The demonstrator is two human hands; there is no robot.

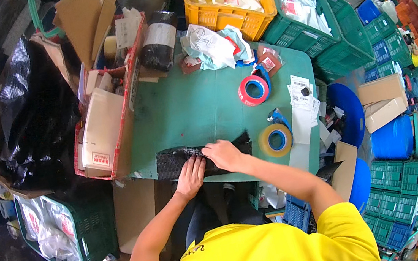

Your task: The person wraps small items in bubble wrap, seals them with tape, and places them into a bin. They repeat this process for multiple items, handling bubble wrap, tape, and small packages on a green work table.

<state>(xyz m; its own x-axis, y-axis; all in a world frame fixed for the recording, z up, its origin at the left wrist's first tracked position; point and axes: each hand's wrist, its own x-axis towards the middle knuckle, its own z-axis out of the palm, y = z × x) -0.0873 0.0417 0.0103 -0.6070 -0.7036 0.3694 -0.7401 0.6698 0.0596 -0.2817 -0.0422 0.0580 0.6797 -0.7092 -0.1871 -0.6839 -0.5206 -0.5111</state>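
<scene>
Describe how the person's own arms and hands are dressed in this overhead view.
Both forearms are bare, with no gloves on the left hand or the right hand. No watch, ring or bracelet shows. The person wears a bright yellow short-sleeved shirt; its sleeves end above the elbows, with small dark lettering near the left shoulder.

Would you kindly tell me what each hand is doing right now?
Left hand: open, pressing flat on the black bag.
Right hand: on the bag; grip unclear.

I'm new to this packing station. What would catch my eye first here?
Both hands, left hand and right hand, press a black bag flat at the near edge of the green table. Right of them lie two tape rolls, one tan, one red. An orange crate of packets stands beyond.
</scene>
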